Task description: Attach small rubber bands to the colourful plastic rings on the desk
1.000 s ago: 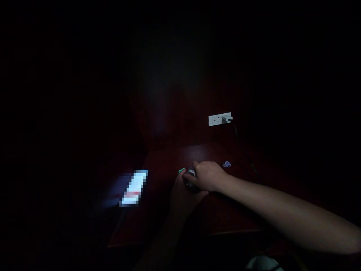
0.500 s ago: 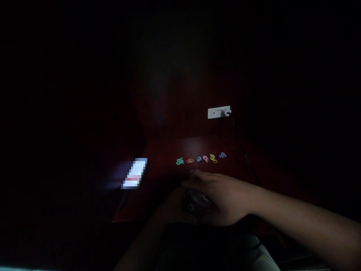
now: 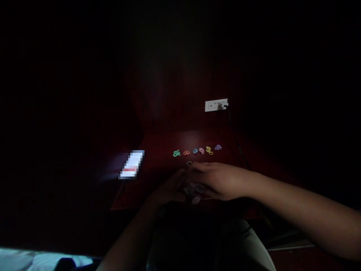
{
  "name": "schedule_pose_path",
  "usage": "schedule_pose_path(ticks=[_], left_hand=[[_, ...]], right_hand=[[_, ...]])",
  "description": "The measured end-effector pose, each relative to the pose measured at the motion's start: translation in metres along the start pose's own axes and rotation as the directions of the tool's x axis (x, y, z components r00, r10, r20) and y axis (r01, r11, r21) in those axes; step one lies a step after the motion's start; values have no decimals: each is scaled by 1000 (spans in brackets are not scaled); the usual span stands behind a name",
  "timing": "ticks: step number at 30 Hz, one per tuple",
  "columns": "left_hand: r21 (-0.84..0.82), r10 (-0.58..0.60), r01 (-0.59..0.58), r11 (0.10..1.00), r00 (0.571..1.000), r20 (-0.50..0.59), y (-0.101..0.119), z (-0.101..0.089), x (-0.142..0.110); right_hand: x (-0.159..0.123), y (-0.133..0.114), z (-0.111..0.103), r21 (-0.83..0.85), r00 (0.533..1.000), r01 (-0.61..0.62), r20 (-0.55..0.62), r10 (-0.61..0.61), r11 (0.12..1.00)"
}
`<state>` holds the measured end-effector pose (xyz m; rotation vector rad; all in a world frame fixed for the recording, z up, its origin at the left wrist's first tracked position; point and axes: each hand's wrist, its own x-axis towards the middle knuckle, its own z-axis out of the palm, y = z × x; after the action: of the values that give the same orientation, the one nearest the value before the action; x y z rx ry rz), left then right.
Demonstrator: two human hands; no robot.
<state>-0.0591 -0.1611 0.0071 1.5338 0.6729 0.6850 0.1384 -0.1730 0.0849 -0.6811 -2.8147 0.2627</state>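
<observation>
My left hand [image 3: 170,189] and my right hand [image 3: 221,180] meet over the near part of the dark red table. Between them is a dark, see-through bag or container [image 3: 195,191] with pale ring-shaped bands inside; its outline is lost in shadow. Fingers of both hands are closed around its sides. Just beyond my right fingertips lies a single pale band [image 3: 188,163]. Farther back, small elastic bands sit in a row of colour groups: green [image 3: 176,153], orange [image 3: 186,153], blue [image 3: 195,151], pink [image 3: 201,151], yellow [image 3: 208,149] and purple [image 3: 218,147].
A lit phone-like screen [image 3: 131,165], blurred out, is on the left of the table [image 3: 158,145]. On the back wall a white socket [image 3: 216,105] holds a plug, and its dark cable [image 3: 239,148] runs down the right side. The surroundings are very dark.
The view has shifted, so the table and socket appear slightly higher. My right hand has tilted, and more of my left hand and of the single pale band now shows.
</observation>
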Motion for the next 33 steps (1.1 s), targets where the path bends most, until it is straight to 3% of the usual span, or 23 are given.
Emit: schedule_pose_path(ticks=[4,7,12,14,16,20,24,27,29,33], left_hand=[[-160,-122,123,980,992,16,-9,-11,-1],[-176,-41,20,984,992,-117,-11,-19,-3],[4,125,-130,992,944,-304,-17,-28,-7],[69,157,-141,988,926,-343,-23,-29,-8],[146,165,-117,982,908,-385,-28,-29,-8],[251,185,-66,966,855,-485,-35,-27,-8],[286,197,-31,958,797,-571,-39,-26,-6],[330,207,29,944,727,-655,-43,-28,-5],[358,224,62,932,678,-700,-44,-31,-4],[380,256,73,922,621,-740,-45,-34,-5]], right_hand=[[-6,1,-5,-56,996,-13,-87,8,998],[-15,23,3,-62,971,-184,-164,172,981],[-39,73,43,33,803,-535,-291,521,844],[-48,85,59,65,758,-583,-315,571,810],[-55,91,70,79,747,-590,-324,580,804],[-66,91,78,70,773,-575,-281,569,815],[-56,91,67,21,797,-562,-252,549,827],[-20,91,55,-27,815,-544,-253,521,839],[17,91,50,-76,853,-494,-237,465,866],[98,95,55,-161,925,-380,-82,372,911]])
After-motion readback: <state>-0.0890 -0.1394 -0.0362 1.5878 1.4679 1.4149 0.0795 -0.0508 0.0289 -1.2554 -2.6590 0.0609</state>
